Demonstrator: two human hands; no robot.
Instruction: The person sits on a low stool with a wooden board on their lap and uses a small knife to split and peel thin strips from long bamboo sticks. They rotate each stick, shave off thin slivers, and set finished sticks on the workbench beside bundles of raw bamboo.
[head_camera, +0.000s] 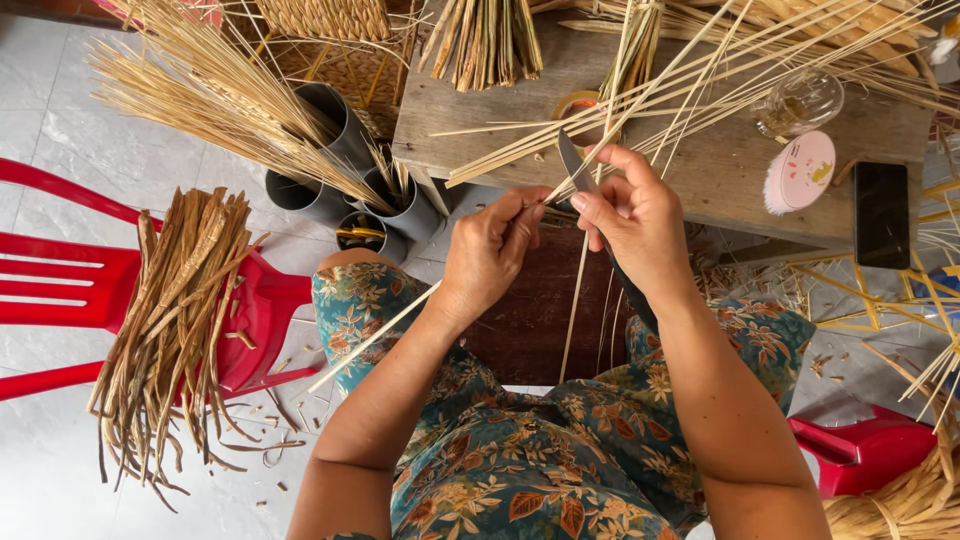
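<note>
Pinching thin strip (440, 290) w/ left hand (487, 255), right hand (635, 215) grip on knife (572, 165)

The knife (572, 165) blade in my right hand (640, 225) is dull grey metal, matt rather than shiny. The strip (520, 215) pinched by my left hand (487, 255) is pale, dry cane or bamboo, smooth and faintly glossy. My table (720, 170) is rough, weathered bare wood. The chair (70, 285) is glossy red plastic; the reeds (175, 320) on it look coarse and fibrous. The pipes (330, 150) seem matt grey plastic. My dress (520, 460) is soft printed cloth.
</note>
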